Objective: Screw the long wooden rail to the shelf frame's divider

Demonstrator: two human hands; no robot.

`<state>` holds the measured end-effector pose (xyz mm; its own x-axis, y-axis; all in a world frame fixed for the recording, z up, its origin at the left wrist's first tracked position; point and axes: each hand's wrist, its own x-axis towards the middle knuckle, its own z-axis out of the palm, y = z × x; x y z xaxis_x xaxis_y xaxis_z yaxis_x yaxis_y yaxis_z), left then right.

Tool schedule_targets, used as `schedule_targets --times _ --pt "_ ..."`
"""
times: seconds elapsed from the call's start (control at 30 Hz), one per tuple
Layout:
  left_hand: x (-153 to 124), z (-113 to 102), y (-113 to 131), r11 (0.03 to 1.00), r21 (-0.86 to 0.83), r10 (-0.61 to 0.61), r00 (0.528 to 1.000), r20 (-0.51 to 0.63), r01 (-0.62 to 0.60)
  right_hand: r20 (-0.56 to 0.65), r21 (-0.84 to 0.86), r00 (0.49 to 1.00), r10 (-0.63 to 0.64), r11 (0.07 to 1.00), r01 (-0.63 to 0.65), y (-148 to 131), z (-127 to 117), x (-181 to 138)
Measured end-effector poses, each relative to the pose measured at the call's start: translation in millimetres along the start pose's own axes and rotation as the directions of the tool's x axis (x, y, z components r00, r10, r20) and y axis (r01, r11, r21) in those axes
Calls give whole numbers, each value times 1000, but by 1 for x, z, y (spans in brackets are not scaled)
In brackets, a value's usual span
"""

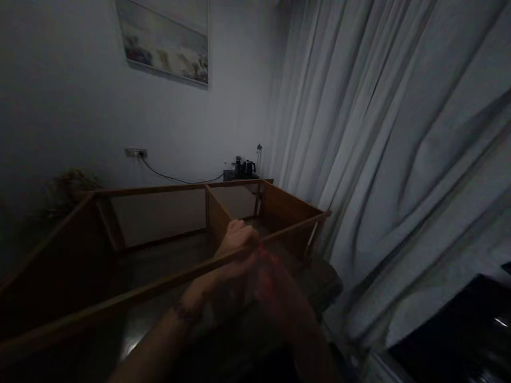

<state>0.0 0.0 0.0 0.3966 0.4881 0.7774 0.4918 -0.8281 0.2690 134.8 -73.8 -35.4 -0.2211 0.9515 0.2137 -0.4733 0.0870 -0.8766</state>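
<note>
A wooden frame with open compartments stretches across the lower half of the head view. My left hand, with a bracelet at the wrist, is closed around its near rail, where the middle divider meets it. Part of that hand shows above the rail and part below. My right hand is just right of it, below the same rail. Motion blur and a reddish glow smear its fingers, so I cannot make out whether it holds anything.
A dark table lies under the frame's right end. Long pale curtains hang close on the right. Behind stand a dark kettle and a cord running to a wall socket. A plant is at left.
</note>
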Motion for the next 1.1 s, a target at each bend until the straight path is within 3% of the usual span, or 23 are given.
schedule_targets --times 0.13,0.23,0.33,0.43,0.63,0.87,1.03,1.1 --pt "-2 5 -6 1000 -13 0 1000 21 1 -101 -207 988 -117 974 94 -5 4 0" --pt "-2 7 -8 999 -23 37 999 12 -37 -104 -522 931 -351 816 249 -7 6 -7" --pt "-1 5 -6 999 -20 47 999 -7 -47 9 -751 836 -549 548 368 -7 2 -12" --pt "0 2 0 998 -34 49 999 -23 -49 156 -831 741 -653 318 456 -8 -8 -11" --pt "-1 -1 7 1000 -28 -2 999 -38 1 491 -791 637 -594 1 611 -19 -32 -6" --pt "-2 1 4 998 -56 24 999 -41 -26 603 -746 607 -518 -97 658 -29 -41 -7" --pt "0 2 0 999 -41 27 999 -42 -29 541 -765 562 -625 -88 638 -31 -27 -2" --pt "0 3 -2 998 -38 43 998 -36 -44 466 -788 583 -666 -13 615 -29 -18 0"
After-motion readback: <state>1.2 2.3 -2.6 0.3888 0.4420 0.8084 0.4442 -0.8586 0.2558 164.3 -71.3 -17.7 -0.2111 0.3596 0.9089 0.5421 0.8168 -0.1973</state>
